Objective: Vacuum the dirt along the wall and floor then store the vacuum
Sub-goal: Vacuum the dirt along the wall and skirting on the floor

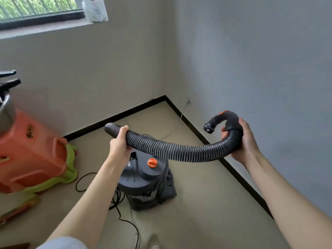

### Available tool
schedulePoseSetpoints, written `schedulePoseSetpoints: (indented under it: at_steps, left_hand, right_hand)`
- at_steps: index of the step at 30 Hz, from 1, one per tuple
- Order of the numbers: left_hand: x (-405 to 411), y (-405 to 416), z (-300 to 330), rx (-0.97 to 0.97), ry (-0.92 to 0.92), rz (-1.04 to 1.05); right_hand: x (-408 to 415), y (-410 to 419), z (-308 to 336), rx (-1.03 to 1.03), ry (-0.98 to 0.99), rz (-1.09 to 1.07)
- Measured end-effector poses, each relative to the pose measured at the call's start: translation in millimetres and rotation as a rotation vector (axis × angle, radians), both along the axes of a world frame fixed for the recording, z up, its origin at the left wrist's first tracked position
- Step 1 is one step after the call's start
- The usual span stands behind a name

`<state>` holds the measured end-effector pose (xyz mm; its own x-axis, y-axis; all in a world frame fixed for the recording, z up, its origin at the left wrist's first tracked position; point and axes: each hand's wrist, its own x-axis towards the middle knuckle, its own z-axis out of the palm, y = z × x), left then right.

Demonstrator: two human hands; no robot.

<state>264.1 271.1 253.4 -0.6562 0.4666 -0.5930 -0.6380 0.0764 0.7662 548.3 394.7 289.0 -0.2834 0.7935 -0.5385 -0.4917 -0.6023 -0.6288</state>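
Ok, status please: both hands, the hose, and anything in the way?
Left hand shut on hose; right hand shut on its curved end. Hose held over vacuum. Cord loose on floor.

vacuum on the floor near the corner, stacked stools off to its left, hose above it

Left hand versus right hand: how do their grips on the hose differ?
The left hand wraps the ribbed hose near its open end; the right hand cups the smooth curved handle from beneath. The left hand is lower and nearer the vacuum canister. Both hold it in the air.
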Motion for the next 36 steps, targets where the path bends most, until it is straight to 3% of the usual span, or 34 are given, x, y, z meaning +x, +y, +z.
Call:
schedulePoseSetpoints:
  at_steps: [9, 16, 22, 26, 31, 34, 36]
  left_hand:
    - [183.9, -42.7, 22.8, 0.062, 0.288, -0.145]
    - [315.5, -72.6, 27.5, 0.102, 0.446, -0.421]
    - [381.4, -70.5, -2.3, -0.048, 0.463, -0.712]
    - [425.1, -62.1, -11.7, -0.057, 0.385, -0.894]
    - [473.6, -54.5, -40.3, -0.228, 0.329, -1.066]
    - [495.4, -55.1, -54.2, -0.404, 0.402, -1.254]
    - [502.7, -59.3, -60.2, -0.532, 0.594, -1.426]
  right_hand:
    - [182.9, -60.0, -2.4, 0.08, -0.092, -0.001]
    - [315.3, -111.0, -2.8, 0.057, -0.185, -0.12]
    - [397.2, -149.3, -2.1, 0.09, -0.285, -0.213]
    - [446.9, -167.2, -1.5, 0.134, -0.419, -0.335]
    - [506.9, -190.8, 3.1, 0.181, -0.59, -0.484]
    - [529.0, -197.8, 10.4, 0.191, -0.658, -0.575]
    - [532.3, -198.6, 11.5, 0.2, -0.698, -0.595]
